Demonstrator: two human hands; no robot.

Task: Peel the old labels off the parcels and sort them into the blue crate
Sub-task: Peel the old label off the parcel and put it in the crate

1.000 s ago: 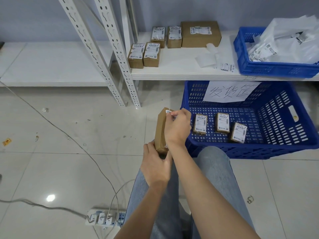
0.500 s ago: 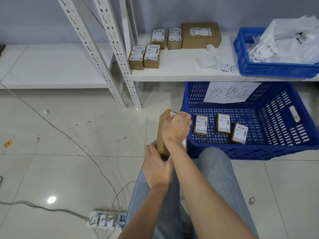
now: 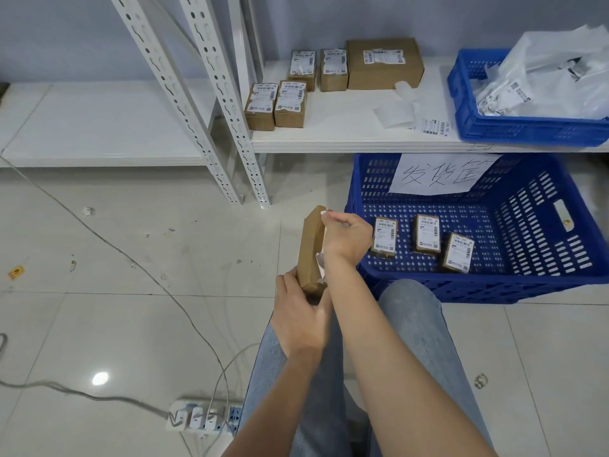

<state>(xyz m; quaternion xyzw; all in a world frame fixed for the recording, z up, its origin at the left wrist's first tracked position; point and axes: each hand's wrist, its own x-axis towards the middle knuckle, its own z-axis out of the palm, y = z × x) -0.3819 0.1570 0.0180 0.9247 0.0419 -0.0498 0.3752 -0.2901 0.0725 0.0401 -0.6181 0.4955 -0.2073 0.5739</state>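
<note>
A small brown cardboard parcel (image 3: 309, 249) stands on edge above my knees. My left hand (image 3: 301, 319) grips its lower end. My right hand (image 3: 346, 239) pinches the white label (image 3: 324, 213) at the parcel's top corner; the labelled face is turned away and mostly hidden behind that hand. To the right on the floor sits the big blue crate (image 3: 527, 285) with a handwritten paper sign, and three labelled parcels (image 3: 426, 234) lie in it. Several more labelled parcels (image 3: 275, 105) and one larger box (image 3: 384, 64) wait on the low white shelf (image 3: 346, 140).
Peeled labels and backing paper (image 3: 412, 118) lie on the shelf beside a smaller blue crate (image 3: 494, 127) of white mailer bags. White perforated rack posts (image 3: 227, 127) stand to the left. A power strip (image 3: 201, 418) and cables cross the tiled floor near my left leg.
My right hand has kept working at the label on the parcel's top corner, shifting only slightly. The left hand holds the parcel in the same place.
</note>
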